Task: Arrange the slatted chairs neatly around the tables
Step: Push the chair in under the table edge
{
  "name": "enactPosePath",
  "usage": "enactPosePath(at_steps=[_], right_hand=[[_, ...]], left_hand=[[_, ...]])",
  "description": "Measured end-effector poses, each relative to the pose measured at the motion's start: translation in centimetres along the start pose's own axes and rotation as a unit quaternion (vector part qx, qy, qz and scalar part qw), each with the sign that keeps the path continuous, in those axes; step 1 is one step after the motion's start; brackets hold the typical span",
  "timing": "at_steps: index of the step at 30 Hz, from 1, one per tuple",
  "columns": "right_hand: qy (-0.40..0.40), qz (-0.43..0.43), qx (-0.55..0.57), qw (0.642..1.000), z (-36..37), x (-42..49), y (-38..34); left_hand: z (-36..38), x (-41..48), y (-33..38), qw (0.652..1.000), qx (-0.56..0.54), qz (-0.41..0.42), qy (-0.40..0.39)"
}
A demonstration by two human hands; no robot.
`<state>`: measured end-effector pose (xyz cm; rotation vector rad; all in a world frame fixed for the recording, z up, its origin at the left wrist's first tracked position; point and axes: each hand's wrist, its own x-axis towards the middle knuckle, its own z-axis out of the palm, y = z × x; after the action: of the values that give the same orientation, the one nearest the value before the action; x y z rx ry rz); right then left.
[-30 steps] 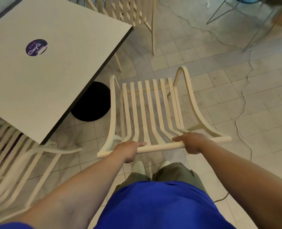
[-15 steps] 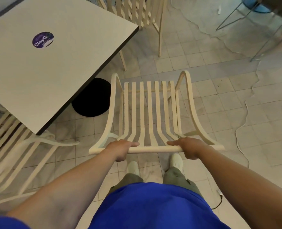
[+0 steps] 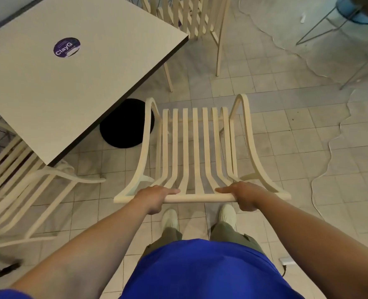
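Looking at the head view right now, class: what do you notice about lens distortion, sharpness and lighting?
Head view: wide-angle bending bows the table edge and floor tiles; the held chair and both hands, left hand and right hand, look sharp; the light is soft and dim, without harsh glare.

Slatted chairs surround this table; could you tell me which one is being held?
The chair in the middle: the left hand and right hand both grip its top rail. The chairs at far left and beyond the table are untouched.
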<state>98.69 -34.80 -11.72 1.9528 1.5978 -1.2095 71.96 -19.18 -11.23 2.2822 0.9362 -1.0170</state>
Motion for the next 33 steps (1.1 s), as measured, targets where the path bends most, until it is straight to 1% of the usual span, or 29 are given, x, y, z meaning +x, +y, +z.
enactPosePath(at_steps=[6, 28, 33], right_hand=[[-0.004, -0.006, -0.007, 1.000, -0.1, 0.3, 0.9], [-0.008, -0.038, -0.101, 0.994, -3.1, 1.6, 5.6], [-0.005, -0.047, -0.114, 0.992, -3.6, 1.7, 5.6]], left_hand=[[1.0, -0.3, 0.8, 1.000, -0.011, -0.015, 0.008], [3.4, -0.7, 6.5, 0.992, -0.107, -0.061, 0.022], [3.6, -0.8, 6.8, 0.991, -0.111, -0.070, 0.028]])
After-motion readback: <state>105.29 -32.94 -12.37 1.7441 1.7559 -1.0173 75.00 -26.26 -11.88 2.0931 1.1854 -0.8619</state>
